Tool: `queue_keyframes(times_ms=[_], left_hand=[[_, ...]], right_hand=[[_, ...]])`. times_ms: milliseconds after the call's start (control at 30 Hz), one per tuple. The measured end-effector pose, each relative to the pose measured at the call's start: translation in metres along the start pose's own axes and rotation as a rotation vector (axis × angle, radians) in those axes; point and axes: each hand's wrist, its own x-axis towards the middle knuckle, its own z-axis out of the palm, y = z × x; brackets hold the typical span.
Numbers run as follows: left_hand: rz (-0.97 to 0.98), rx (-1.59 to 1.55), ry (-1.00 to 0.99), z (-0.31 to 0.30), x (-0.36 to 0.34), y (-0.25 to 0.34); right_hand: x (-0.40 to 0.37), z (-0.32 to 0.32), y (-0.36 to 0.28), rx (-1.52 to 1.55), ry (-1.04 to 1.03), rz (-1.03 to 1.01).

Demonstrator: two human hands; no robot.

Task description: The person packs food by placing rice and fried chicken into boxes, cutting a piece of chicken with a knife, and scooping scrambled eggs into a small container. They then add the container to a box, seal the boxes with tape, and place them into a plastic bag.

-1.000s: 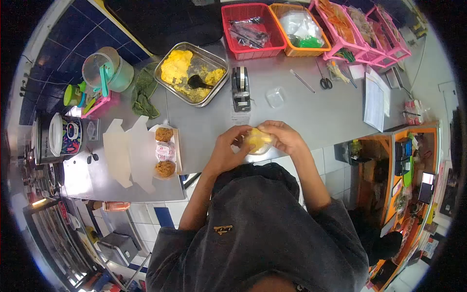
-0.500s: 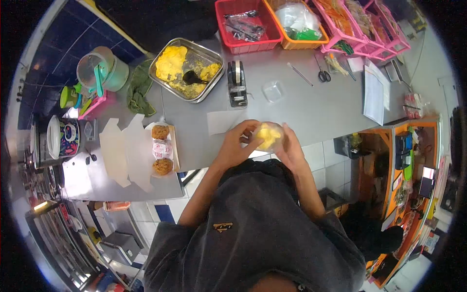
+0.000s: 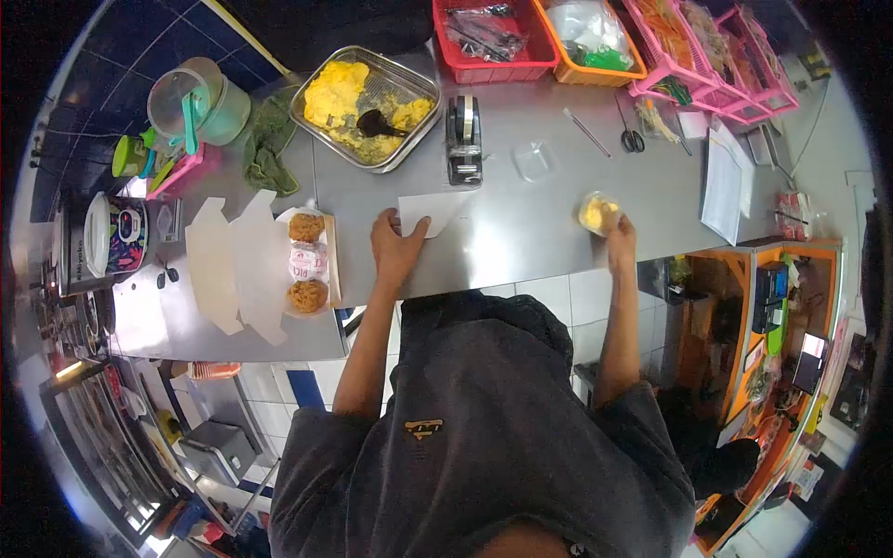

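Note:
My right hand (image 3: 620, 244) grips a small clear plastic cup (image 3: 590, 223) of yellow food, held over the right part of the steel counter. At the counter's front edge, my left hand (image 3: 398, 245) pinches the left side of a white paper sheet (image 3: 435, 210), with the thumb on top. Left of that hand lies an open white carton (image 3: 256, 265) holding two browned fried pieces (image 3: 306, 227) and a printed wrapped packet (image 3: 308, 261) between them. A clear plastic lid or small tub (image 3: 534, 162) rests near the middle.
Behind are a steel tray (image 3: 409, 153) of yellow food with a black scoop (image 3: 377, 124), and a tape dispenser (image 3: 464, 144). Red (image 3: 498, 71) and orange baskets (image 3: 600, 74) line the back. Scissors (image 3: 632, 139), papers (image 3: 726, 191) and a green cloth (image 3: 270, 153) lie around.
My hands have separated. The right hand has carried the cup of yellow food to the right; the left has let go of it and moved left to the white paper.

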Motion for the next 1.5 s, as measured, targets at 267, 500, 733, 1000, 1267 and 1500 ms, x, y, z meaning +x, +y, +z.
queue_keyframes(times_ms=[267,500,733,1000,1267,1500], left_hand=[[0.710,-0.008,-0.172,0.009,-0.045,0.012],[1.009,0.289,-0.191,0.023,-0.063,-0.010],[1.016,0.315,-0.200,0.025,-0.071,-0.028],[0.939,0.323,-0.260,0.023,-0.081,-0.035],[0.582,0.058,-0.083,-0.012,-0.101,-0.058],[0.095,-0.231,0.295,-0.065,-0.116,-0.110]], right_hand=[[0.040,-0.034,0.005,-0.505,0.264,-0.210],[-0.019,0.015,-0.040,-0.840,0.451,-0.738],[-0.093,0.099,-0.045,-0.689,-0.172,-0.841],[-0.128,0.149,-0.022,-0.763,-0.559,-0.726],[-0.138,0.148,-0.022,-0.797,-0.537,-0.759],[-0.125,0.171,-0.046,-0.795,-0.513,-0.792]])
